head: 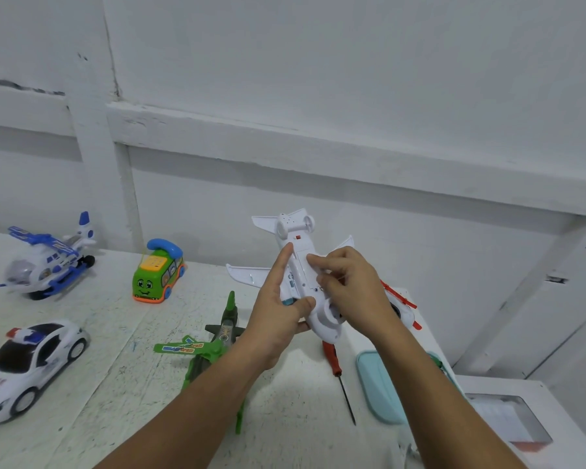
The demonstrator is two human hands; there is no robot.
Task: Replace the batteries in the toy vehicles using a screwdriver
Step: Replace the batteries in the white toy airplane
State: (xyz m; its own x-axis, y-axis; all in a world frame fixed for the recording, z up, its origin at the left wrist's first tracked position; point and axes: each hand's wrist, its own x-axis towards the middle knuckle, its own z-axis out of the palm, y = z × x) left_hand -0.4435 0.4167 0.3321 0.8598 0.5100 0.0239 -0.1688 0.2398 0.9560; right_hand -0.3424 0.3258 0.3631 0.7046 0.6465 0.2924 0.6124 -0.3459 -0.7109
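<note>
Holding the white toy airplane [296, 245] in the air above the white table [99, 384], the person keeps it upside down, so the belly with its wheels faces the camera. Its long axis runs from the near right to the far left: the round nose points down toward the person, and the tail with its small fins points up and away toward the white wall. The wings spread out to both sides. The left hand [278, 319] grasps the fuselage from the left side, with the thumb pressed near the nose and the index finger stretched straight along the body. The right hand [352, 286] lies on the belly from the right side, with the index finger touching the flat panel and the other fingers bent beside it; I cannot tell if these fingers pinch anything. A small red switch [297, 237] shows on the belly near the tail. Under the airplane, a screwdriver [332, 358] with a red handle lies on the table, its dark tip pointing toward the person, just beside a light blue tray [379, 387]. Left of the hands are a green toy helicopter [214, 353], a green bus-shaped toy phone [158, 272], a blue and white toy helicopter [48, 258] and a toy police car [31, 363].
</note>
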